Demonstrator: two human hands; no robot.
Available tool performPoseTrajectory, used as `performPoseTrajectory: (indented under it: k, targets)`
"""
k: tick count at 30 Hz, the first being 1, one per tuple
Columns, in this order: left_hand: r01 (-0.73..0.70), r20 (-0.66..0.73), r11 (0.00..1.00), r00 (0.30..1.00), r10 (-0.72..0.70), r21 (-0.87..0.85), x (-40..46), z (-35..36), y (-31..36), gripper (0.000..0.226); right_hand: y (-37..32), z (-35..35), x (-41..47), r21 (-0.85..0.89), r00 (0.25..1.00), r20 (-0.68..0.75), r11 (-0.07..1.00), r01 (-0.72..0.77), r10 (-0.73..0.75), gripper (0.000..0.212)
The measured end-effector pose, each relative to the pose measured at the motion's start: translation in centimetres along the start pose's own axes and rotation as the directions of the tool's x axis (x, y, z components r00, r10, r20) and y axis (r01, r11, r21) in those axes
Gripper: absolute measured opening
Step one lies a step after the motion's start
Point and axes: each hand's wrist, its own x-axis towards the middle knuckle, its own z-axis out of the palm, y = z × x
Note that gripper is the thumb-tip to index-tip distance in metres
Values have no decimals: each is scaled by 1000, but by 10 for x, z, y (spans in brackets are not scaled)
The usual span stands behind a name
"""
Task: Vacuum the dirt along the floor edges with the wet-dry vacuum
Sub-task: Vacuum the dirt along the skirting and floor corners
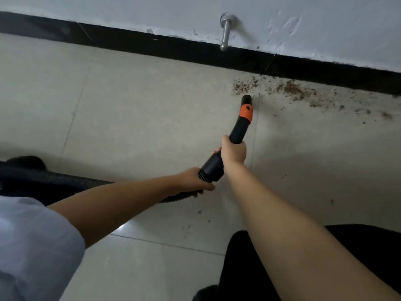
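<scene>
Head view: the right hand (233,151) grips the black vacuum nozzle (240,124), its tip on the floor (130,105) just beside brown dirt (288,90) along the black baseboard (173,48). The left hand (193,180) grips the ribbed hose (65,179).

wide open tile floor (134,109) to my left and ahead — room to swing there. the black skirting (195,49) walls off the far side, and a metal door stop (225,32) juts out above it. the hose (65,181) trails low on the left — my knee (271,268) blocks bottom right.
</scene>
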Motion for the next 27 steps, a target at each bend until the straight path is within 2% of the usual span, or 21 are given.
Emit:
performPoseTrajectory:
  k: [7,12,19,27]
  targets:
    - [29,-62,998,998,-25,58,-14,29,11,18,0,-25,-6,-32,995,100,999,-22,25,23]
    - [-16,-64,995,998,22,98,1,27,25,18,-16,-30,7,-43,998,64,999,-4,7,18]
    - [-47,-55,998,997,49,39,18,30,24,24,-21,-30,17,-62,998,53,998,15,-12,14]
    - [-52,-107,998,993,47,-46,6,25,8,21,-15,-8,8,-128,990,143,991,41,-22,15]
